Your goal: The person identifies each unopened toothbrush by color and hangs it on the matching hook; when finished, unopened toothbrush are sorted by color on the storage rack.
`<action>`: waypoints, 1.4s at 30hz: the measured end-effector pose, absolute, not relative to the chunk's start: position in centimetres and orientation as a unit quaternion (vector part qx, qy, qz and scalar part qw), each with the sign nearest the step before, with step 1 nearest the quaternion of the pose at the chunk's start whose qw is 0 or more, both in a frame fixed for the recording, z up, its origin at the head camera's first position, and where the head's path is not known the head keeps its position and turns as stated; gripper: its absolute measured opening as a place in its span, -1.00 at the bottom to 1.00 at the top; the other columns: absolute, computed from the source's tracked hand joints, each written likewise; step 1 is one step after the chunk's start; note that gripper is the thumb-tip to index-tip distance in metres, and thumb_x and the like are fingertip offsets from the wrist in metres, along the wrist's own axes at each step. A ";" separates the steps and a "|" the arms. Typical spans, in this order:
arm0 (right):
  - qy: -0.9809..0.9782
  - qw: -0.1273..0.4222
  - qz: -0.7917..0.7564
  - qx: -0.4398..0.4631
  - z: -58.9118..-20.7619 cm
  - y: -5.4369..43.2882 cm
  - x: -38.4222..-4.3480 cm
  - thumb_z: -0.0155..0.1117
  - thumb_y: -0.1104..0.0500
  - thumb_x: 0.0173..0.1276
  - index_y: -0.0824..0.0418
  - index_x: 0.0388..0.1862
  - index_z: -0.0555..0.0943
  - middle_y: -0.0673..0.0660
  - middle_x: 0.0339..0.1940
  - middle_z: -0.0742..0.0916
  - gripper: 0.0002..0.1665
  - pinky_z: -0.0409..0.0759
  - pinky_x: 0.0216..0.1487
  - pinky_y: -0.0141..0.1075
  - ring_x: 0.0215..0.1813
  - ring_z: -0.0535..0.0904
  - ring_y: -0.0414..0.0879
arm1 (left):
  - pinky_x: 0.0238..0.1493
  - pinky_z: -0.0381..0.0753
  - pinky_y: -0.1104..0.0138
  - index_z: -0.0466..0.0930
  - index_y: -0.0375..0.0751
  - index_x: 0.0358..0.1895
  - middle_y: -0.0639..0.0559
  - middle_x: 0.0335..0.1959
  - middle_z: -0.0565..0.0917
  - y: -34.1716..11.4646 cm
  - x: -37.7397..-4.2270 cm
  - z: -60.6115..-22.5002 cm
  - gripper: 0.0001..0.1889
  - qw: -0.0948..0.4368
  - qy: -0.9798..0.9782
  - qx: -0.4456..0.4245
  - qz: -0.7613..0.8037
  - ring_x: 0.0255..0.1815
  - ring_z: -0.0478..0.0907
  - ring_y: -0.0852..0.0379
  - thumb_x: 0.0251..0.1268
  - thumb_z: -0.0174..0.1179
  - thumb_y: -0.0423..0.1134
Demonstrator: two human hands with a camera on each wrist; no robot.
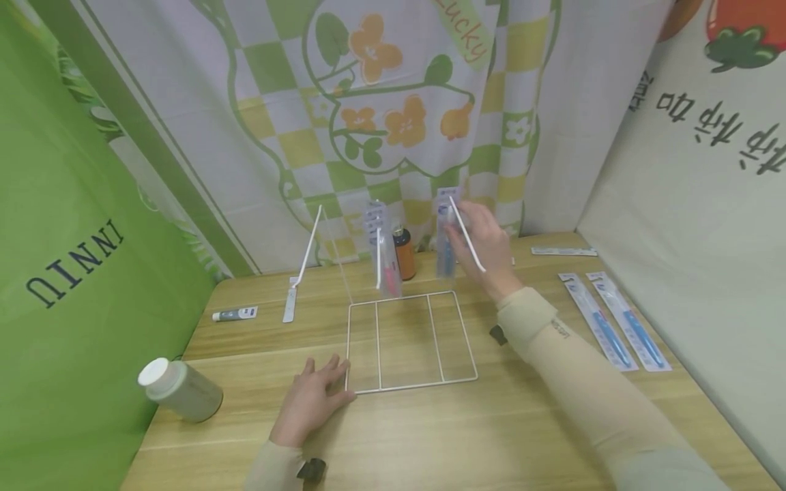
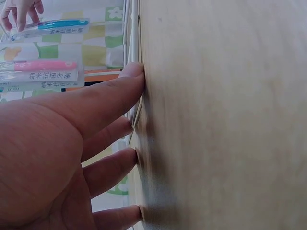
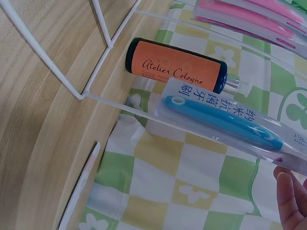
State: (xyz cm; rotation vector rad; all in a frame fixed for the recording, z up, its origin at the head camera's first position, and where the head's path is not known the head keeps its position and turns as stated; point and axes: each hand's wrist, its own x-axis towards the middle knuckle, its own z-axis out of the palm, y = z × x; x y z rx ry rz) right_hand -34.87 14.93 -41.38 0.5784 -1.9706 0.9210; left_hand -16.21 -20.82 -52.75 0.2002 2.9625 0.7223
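Note:
A white wire rack (image 1: 378, 341) stands on the wooden table, its base flat and its prongs rising toward the back. My right hand (image 1: 485, 239) pinches a packaged blue toothbrush (image 3: 220, 122) near its upper end, beside the rack's right prong. In the head view that package (image 1: 445, 256) hangs upright. At the rack's near left corner, my left hand (image 1: 312, 399) rests with fingers spread and extended, the thumb (image 2: 115, 93) touching the base wire. Packaged pink toothbrushes (image 1: 390, 278) hang from the middle prong.
Behind the rack stands an orange cologne bottle (image 1: 404, 256). Two packaged blue toothbrushes (image 1: 598, 327) lie at the right. A white-capped bottle (image 1: 187, 392), a small tube (image 1: 235, 314) and a flat strip (image 1: 290, 303) are at the left. A curtain (image 1: 276, 68) borders the back.

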 end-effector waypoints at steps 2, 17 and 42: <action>-0.793 0.430 0.366 0.230 -41.4 14.9 -34.9 0.47 0.27 0.45 0.40 0.22 0.59 0.37 0.10 0.75 -0.56 0.81 -0.14 0.05 -0.07 0.73 0.23 | 0.40 0.06 -0.65 0.61 -0.08 0.48 -0.18 0.57 0.47 -20.8 -16.2 -52.7 -0.33 0.042 0.969 0.066 0.236 0.58 0.10 -0.71 0.37 0.47 0.08; -0.803 0.427 0.350 0.225 -41.3 14.7 -34.7 0.38 0.33 0.47 0.46 0.23 0.55 0.42 0.12 0.74 -0.57 0.82 -0.10 0.06 -0.05 0.73 0.29 | 0.39 0.06 -0.65 0.61 -0.06 0.47 -0.19 0.56 0.47 -21.0 -16.3 -53.1 -0.32 0.040 0.968 0.067 0.240 0.58 0.10 -0.72 0.35 0.48 0.09; -0.867 0.259 0.401 0.143 -43.7 23.5 -32.1 0.30 0.29 0.56 0.31 0.52 0.40 0.39 0.43 0.58 -0.39 0.81 -0.02 0.13 0.12 0.71 0.28 | 0.42 0.01 -0.64 0.60 -0.06 0.48 -0.17 0.58 0.45 -20.9 -16.2 -52.9 -0.32 0.048 0.967 0.056 0.242 0.60 0.06 -0.69 0.36 0.48 0.08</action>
